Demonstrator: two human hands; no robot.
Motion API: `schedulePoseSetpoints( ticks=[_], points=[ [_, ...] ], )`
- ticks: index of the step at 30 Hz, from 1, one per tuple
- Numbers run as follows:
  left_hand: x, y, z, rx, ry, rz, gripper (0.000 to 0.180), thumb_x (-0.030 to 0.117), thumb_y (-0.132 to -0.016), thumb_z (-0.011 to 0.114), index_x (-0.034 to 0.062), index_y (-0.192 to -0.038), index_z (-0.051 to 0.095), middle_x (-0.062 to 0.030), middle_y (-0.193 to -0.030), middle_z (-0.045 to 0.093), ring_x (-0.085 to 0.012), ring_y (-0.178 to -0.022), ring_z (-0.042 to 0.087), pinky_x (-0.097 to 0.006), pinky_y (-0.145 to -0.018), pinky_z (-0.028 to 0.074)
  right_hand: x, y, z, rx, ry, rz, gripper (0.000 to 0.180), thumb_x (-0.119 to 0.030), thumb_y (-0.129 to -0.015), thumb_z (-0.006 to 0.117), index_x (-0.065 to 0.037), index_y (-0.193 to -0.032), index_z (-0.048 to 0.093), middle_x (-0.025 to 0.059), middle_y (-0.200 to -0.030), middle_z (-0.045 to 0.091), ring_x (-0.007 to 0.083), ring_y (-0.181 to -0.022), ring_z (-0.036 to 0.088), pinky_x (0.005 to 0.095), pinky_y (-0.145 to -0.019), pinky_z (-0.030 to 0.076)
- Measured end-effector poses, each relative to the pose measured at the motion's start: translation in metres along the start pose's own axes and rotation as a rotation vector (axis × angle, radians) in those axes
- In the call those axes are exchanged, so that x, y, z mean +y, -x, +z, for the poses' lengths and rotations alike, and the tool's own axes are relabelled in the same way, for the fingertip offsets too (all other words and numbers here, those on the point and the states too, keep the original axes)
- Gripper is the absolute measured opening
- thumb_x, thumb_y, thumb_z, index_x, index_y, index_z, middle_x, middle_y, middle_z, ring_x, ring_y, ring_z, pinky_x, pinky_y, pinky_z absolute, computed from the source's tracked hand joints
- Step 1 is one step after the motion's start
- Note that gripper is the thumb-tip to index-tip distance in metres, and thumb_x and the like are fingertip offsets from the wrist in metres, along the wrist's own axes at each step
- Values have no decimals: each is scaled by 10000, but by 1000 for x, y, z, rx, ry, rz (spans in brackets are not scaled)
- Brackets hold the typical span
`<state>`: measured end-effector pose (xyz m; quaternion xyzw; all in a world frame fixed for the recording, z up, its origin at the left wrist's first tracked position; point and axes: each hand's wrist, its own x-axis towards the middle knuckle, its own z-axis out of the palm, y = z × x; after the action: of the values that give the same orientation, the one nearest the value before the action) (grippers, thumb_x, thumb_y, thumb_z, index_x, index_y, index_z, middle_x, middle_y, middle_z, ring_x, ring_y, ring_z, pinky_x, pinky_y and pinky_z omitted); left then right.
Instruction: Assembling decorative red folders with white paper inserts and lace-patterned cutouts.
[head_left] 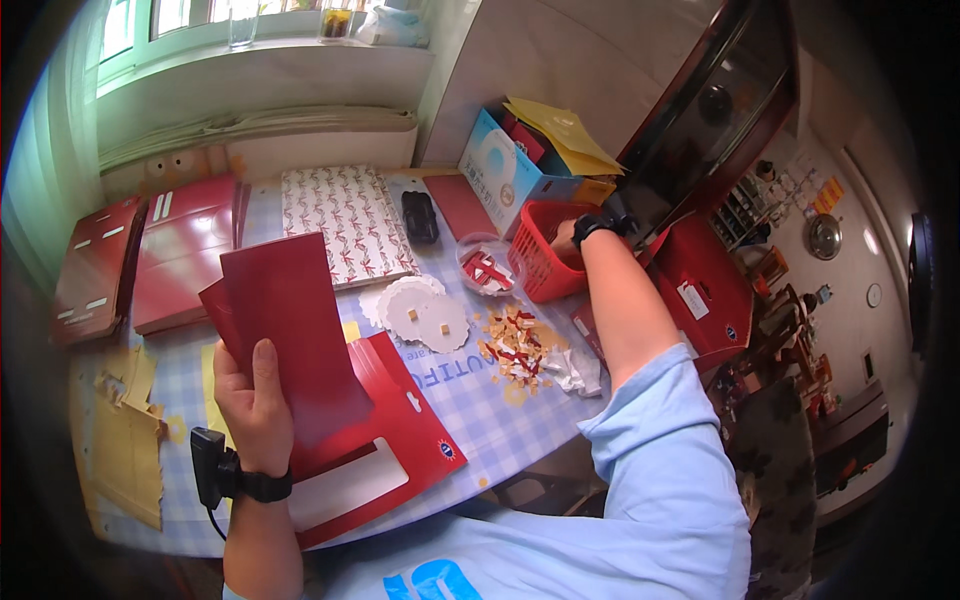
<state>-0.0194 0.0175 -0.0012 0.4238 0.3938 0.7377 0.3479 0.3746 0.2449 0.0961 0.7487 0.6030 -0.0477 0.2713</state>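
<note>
Here, a table (pixel 520 420) covered in a blue-and-white checked cloth is carrying everything, with flat red cardboard box blanks (pixel 185 250) lying at its far left beside a sheet of red-and-white patterned paper (pixel 345 222). A windowed red box blank (pixel 400 440) is lying flat at the near edge. The left hand (pixel 255 400) is clamping a folded red card (pixel 290 330) upright above that blank, thumb pressing on the near face and fingers hidden behind. The right hand (pixel 568 235) is reaching well away from the left one into a red plastic basket (pixel 545 265) at the far right of the table; its fingers are sunk inside, so I cannot tell whether they are closing on anything.

Between the two hands, white scalloped paper discs (pixel 425 312) are lying in an overlapping stack, a small clear bowl (pixel 487 265) of red and white bits is sitting just beside the basket, and a scatter of paper scraps (pixel 515 345) is spreading nearer the person's right forearm.

To do this well, I judge the left hand should be keeping the card steady and off the table so its creases are not bending, while the right hand is feeling for one piece only, lifting it straight up without tipping the basket or brushing the bowl.
</note>
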Motion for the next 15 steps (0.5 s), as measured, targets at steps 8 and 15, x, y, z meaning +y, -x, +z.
schedulePoseSetpoints(
  ticks=[8, 15],
  points=[
    [2, 4, 3, 5, -31, -8, 240, 188, -974, 561, 23, -1141, 516, -52, -1048, 626, -85, -908, 574, -241, -807, 464, 5, -37, 43, -78, -319, -64, 608, -410, -669, 797, -50, -1140, 659, 140, -1106, 672, 257, -958, 653, 388, -824, 537],
    [5, 1, 8, 0, -33, -4, 243, 194, -975, 557, 24, -1144, 514, -53, -1035, 631, -80, -895, 572, -235, -801, 464, 51, -84, 48, -174, -594, -85, 564, -367, -688, 800, -61, -1140, 655, 118, -1086, 677, 233, -933, 653, 399, -791, 551]
  ],
)
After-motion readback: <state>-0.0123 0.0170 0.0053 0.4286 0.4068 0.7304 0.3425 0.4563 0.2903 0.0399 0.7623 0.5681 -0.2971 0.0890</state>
